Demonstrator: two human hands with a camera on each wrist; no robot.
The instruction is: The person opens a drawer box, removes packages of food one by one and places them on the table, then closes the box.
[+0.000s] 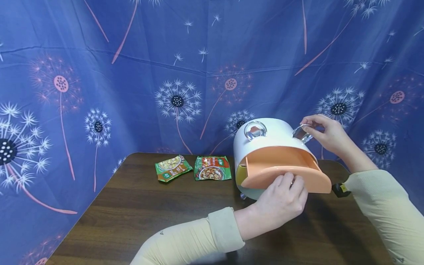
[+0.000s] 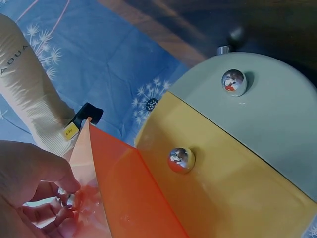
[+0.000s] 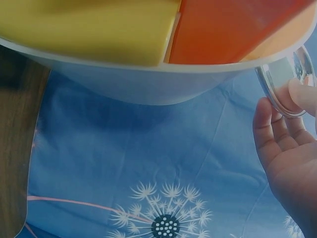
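A rounded white drawer box point(image 1: 278, 132) stands at the right of the table, its orange top drawer point(image 1: 256, 178) pulled out. My left hand point(image 1: 281, 198) pinches the drawer's shiny knob point(image 2: 71, 200), which its fingers partly cover. Up on the box's right side, my right hand point(image 1: 328, 134) grips a round chrome disc point(image 3: 280, 84) between thumb and fingers. A matching chrome disc point(image 1: 255, 130) sits on the left of the top. Below the orange drawer are a yellow drawer point(image 2: 213, 183) and a pale green drawer point(image 2: 262, 114), each with a round silver knob.
Left of the box, two food packets lie on the brown wooden table point(image 1: 149, 217): a green and yellow packet point(image 1: 173, 168) and a green and red packet point(image 1: 212, 168). A blue dandelion-print cloth point(image 1: 139, 92) hangs behind. A black wrist strap piece point(image 1: 340, 190) is at the right sleeve.
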